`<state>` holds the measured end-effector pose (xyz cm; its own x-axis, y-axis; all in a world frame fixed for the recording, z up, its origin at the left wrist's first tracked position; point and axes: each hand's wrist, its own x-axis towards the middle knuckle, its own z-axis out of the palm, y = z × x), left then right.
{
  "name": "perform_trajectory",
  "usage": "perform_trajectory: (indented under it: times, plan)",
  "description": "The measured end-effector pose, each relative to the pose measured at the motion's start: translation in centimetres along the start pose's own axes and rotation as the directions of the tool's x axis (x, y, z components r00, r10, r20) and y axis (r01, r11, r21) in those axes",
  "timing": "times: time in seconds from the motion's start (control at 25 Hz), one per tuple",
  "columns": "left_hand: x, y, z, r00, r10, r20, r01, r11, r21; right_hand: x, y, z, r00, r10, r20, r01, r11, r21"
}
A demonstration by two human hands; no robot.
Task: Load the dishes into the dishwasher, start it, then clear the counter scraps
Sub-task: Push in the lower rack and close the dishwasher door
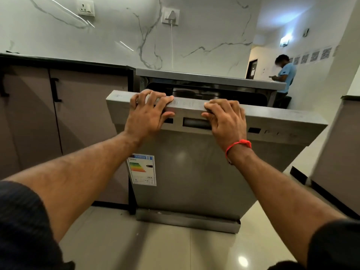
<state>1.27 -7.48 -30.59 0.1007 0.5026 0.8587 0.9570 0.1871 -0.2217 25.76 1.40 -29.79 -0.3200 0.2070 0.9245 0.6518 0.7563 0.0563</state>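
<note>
A grey steel dishwasher (194, 78) stands in front of me with its door (191, 172) tilted partly away from the body, a dark gap showing behind the top edge. My left hand (148, 112) lies on the door's top edge left of centre, fingers spread and hooked over the rim. My right hand (226, 119), with a red thread on the wrist, rests on the same edge at the middle, fingers bent over the control strip. The racks inside are mostly hidden. No dishes are in view.
Taupe cabinets (78, 117) with black handles stand to the left under a black counter edge. A white cable (172, 45) runs down the marble wall from a socket. A person in a blue shirt (285, 75) stands at the back right. Glossy floor tiles lie below.
</note>
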Motion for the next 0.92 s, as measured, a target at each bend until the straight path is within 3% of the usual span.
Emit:
perform_trajectory:
  times: [0.2, 0.4, 0.52, 0.72, 0.8, 0.92]
  plan:
    - [8.6, -2.5, 3.3, 0.982, 0.064, 0.178, -0.075, 0.996, 0.057, 6.6, 3.7, 5.3, 0.965, 0.183, 0.185, -0.191, 0.981, 0.026]
    - [15.7, -3.9, 6.7, 0.935, 0.121, 0.332, -0.165, 0.98, 0.11, 11.9, 6.2, 9.5, 0.898, 0.247, 0.363, -0.234, 0.969, -0.08]
    - [17.0, -4.2, 8.9, 0.911, 0.093, 0.402, -0.111, 0.994, 0.022, 13.6, 7.1, 11.1, 0.861, 0.315, 0.4, -0.314, 0.947, -0.069]
    - [16.7, -4.5, 12.3, 0.977, 0.028, 0.21, 0.028, 0.965, -0.259, 13.7, 7.6, 13.3, 0.909, 0.317, 0.271, -0.311, 0.948, -0.064]
    - [16.4, -4.5, 13.1, 0.993, 0.01, 0.12, 0.018, 0.973, -0.232, 13.9, 7.5, 13.6, 0.945, 0.278, 0.174, -0.262, 0.959, -0.111]
    - [16.4, -5.1, 13.7, 0.998, 0.034, 0.058, -0.023, 0.984, -0.176, 14.4, 7.8, 13.3, 0.949, 0.237, 0.208, -0.19, 0.956, -0.223]
